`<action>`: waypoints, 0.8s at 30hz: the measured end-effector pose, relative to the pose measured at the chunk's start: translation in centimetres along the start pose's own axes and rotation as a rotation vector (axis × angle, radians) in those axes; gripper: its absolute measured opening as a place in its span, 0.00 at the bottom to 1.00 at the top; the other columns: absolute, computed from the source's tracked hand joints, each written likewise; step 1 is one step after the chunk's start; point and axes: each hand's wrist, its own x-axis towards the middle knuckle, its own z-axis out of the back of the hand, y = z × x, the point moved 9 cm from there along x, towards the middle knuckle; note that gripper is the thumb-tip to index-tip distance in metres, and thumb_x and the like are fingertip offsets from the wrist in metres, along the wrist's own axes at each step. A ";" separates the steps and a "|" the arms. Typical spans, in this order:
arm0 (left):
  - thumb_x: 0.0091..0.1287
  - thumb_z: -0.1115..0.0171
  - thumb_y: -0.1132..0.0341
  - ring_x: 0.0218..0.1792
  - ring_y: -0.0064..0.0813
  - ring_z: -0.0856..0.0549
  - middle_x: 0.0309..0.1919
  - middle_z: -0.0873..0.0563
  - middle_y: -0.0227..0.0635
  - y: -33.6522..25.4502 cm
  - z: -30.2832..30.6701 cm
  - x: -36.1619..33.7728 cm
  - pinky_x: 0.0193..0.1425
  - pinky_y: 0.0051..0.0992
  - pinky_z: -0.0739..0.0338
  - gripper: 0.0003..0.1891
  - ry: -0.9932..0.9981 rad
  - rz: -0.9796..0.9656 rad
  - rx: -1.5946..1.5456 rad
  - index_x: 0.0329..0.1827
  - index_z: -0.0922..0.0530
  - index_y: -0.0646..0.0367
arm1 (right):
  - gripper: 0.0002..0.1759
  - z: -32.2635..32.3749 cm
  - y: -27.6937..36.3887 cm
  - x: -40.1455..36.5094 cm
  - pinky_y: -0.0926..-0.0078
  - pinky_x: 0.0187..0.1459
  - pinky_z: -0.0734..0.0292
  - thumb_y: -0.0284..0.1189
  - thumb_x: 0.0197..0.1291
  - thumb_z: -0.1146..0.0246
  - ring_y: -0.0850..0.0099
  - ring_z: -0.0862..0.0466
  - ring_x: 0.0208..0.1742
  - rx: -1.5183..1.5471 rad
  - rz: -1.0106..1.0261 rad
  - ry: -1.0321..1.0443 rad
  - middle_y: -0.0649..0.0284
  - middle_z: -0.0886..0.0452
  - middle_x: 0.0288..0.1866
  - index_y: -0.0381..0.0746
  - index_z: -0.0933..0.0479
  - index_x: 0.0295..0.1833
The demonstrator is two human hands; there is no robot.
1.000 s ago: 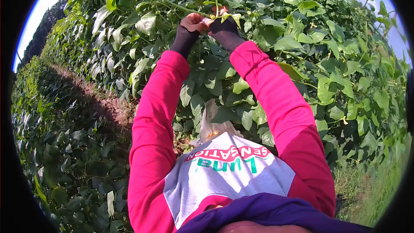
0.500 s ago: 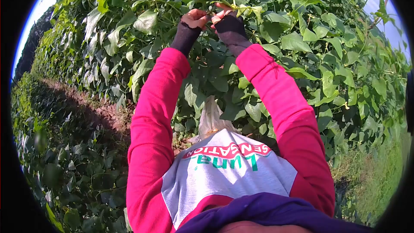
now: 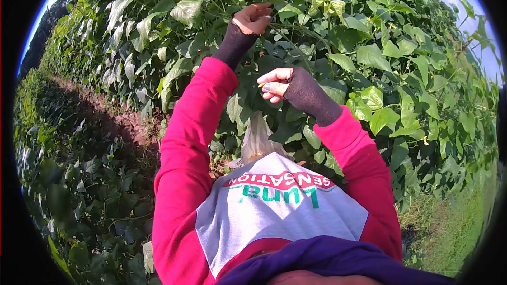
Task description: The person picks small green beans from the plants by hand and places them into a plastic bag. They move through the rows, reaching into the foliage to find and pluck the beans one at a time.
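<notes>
There are two hands (image 3: 248,21) (image 3: 289,84) and apparently one plastic bag (image 3: 257,136).

The right hand (image 3: 290,82), earlier close beside the left hand (image 3: 251,20), now hangs lower and apart, at the latter's five o'clock.

Both sleeves (image 3: 187,121) come through to me as matt pink cloth, and the shirt front (image 3: 280,224) as matt grey cloth with flat printed lettering (image 3: 314,198). I read the gloves (image 3: 312,94) as dark, rough-edged knit and the near purple garment (image 3: 338,256) as smooth cloth. Farther off, the bag (image 3: 256,140) seems thin, crumpled, see-through plastic. On the left I see leaves (image 3: 187,10) with a glossy sheen, and rough, matt soil (image 3: 119,113).
</notes>
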 end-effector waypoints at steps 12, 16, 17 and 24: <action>0.68 0.38 0.64 0.48 0.28 0.15 0.50 0.14 0.41 4.0 2.4 -24.2 0.51 0.26 0.22 0.18 -0.100 0.474 -0.002 0.58 0.22 0.64 | 0.15 -11.9 -21.2 -3.5 0.68 0.39 0.21 0.26 0.55 0.35 0.64 0.14 0.37 -1.089 0.122 0.882 0.59 0.14 0.35 0.45 0.17 0.50; 0.64 0.36 0.62 0.43 0.34 0.15 0.45 0.16 0.47 5.1 -1.2 -32.7 0.49 0.26 0.22 0.21 0.118 0.410 0.713 0.59 0.23 0.60 | 0.11 -14.7 -25.5 -4.7 0.64 0.47 0.23 0.34 0.52 0.34 0.60 0.15 0.43 -1.354 0.155 1.168 0.58 0.15 0.39 0.42 0.18 0.41; 0.63 0.36 0.62 0.38 0.34 0.15 0.41 0.15 0.47 5.0 -1.6 -34.4 0.46 0.27 0.21 0.22 0.083 0.420 0.801 0.60 0.23 0.58 | 0.13 -13.6 -19.9 -4.9 0.65 0.51 0.23 0.38 0.57 0.37 0.61 0.15 0.47 -1.122 0.044 0.928 0.59 0.14 0.42 0.42 0.18 0.42; 0.59 0.35 0.64 0.25 0.33 0.16 0.33 0.14 0.43 3.3 -2.0 -39.7 0.35 0.30 0.21 0.31 0.216 0.664 0.616 0.66 0.29 0.65 | 0.13 -10.6 -22.8 -10.0 0.62 0.52 0.24 0.40 0.57 0.35 0.61 0.16 0.46 -1.081 -0.180 1.270 0.60 0.14 0.39 0.49 0.19 0.47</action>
